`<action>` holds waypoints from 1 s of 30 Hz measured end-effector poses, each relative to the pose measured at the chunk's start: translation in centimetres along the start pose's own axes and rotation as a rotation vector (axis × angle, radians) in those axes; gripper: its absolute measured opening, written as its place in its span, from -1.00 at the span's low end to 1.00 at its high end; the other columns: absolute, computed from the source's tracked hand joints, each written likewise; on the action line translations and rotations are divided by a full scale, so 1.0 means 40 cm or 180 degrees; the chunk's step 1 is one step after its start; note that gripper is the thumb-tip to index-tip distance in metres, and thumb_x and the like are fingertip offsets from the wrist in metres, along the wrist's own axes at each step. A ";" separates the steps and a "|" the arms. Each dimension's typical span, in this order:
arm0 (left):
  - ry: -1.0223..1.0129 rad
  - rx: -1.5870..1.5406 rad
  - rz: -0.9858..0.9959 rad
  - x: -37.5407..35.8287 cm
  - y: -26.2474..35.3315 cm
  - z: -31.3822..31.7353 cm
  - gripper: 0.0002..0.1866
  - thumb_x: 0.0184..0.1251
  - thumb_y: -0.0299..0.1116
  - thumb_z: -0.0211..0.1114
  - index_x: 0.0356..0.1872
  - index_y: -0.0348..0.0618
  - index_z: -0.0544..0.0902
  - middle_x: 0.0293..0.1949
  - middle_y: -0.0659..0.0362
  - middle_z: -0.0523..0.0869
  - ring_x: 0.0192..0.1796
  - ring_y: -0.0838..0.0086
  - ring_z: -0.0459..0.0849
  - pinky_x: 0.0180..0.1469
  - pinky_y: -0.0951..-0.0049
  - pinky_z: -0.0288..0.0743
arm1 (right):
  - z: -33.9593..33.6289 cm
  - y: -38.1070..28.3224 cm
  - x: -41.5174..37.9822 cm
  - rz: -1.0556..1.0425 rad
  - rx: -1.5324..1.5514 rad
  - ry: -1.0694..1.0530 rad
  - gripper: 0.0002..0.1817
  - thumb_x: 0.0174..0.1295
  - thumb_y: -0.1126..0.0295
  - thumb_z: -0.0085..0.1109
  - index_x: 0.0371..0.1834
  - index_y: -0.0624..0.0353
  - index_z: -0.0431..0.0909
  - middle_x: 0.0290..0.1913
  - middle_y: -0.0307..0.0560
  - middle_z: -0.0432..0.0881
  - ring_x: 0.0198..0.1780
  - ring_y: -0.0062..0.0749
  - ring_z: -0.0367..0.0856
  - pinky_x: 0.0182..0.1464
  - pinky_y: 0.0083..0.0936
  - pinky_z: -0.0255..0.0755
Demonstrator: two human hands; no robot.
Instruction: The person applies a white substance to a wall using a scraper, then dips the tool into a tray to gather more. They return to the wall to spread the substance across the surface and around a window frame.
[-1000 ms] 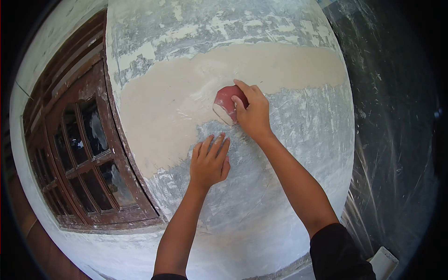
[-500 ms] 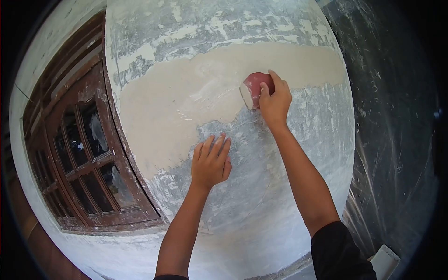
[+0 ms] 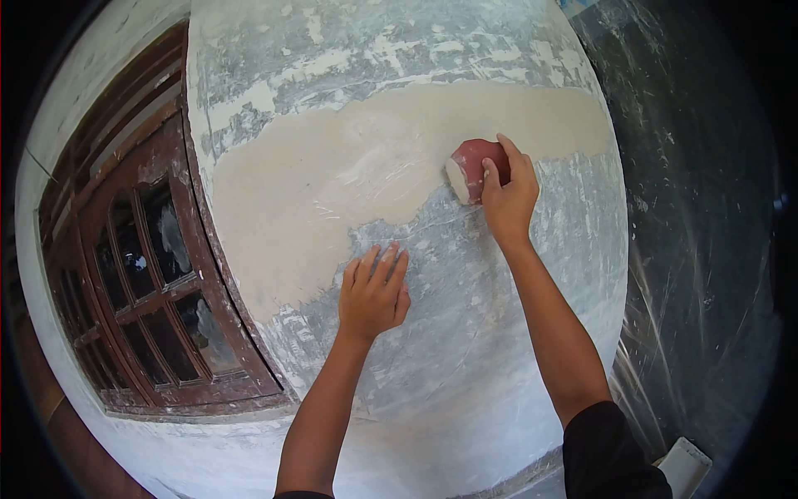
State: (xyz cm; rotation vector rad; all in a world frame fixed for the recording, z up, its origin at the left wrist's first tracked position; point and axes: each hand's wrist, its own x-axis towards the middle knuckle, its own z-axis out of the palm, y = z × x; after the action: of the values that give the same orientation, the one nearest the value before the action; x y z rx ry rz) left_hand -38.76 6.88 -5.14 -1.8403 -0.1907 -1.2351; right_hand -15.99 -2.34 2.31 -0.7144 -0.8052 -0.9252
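My right hand (image 3: 513, 191) grips a dark red scraper (image 3: 482, 162), its thumb on the near face and a finger along the top. Pale filler shows on the scraper's left edge, which is at the lower border of a beige plaster band (image 3: 299, 183) on the wall. My left hand (image 3: 372, 291) is empty, its fingers a little apart and laid against the grey wall (image 3: 440, 291) just under that band.
On the left is a brown wooden window (image 3: 150, 291) with glass panes. A dark sheet with streaks (image 3: 690, 208) hangs along the right side. A white object (image 3: 686, 466) stands at the lower right, near my sleeve.
My right hand and the red scraper have moved to the right and slightly down, and the scraper has turned a little. My left hand has hardly moved.
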 end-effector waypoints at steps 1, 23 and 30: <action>0.0000 -0.0003 0.0002 0.000 0.001 0.001 -0.52 0.18 -0.27 0.15 0.15 -0.08 0.67 0.24 0.13 0.63 0.25 0.17 0.53 0.23 0.12 0.29 | 0.013 -0.026 -0.021 -0.0044 0.0248 -0.0308 -0.56 0.19 0.58 0.28 0.18 0.23 0.58 -0.16 0.16 0.59 -0.15 0.04 0.63 -0.06 -0.22 0.52; 0.0073 0.0073 -0.0046 0.034 0.030 0.026 -0.57 0.12 -0.32 0.20 0.06 -0.10 0.68 0.13 0.11 0.63 0.26 0.21 0.52 0.27 0.14 0.27 | 0.006 0.022 0.029 -0.0031 -0.0248 0.0055 -0.55 0.20 0.59 0.25 0.21 0.30 0.54 -0.17 0.16 0.55 -0.16 0.05 0.60 -0.09 -0.20 0.50; 0.0098 0.0071 0.0184 0.020 0.028 0.022 -0.55 0.06 -0.36 0.21 0.06 -0.06 0.69 0.11 0.19 0.67 0.21 0.26 0.55 0.19 0.21 0.32 | 0.123 -0.130 -0.084 -0.0251 0.0984 -0.1284 -0.56 0.23 0.54 0.23 0.22 0.24 0.53 -0.18 0.16 0.52 -0.17 0.10 0.57 -0.07 -0.17 0.49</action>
State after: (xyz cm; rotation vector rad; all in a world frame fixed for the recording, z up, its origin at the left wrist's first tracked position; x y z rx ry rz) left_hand -37.15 6.61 -5.26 -1.7945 -0.1328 -1.2157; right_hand -23.23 0.80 2.95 -0.6065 -1.3098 -0.7111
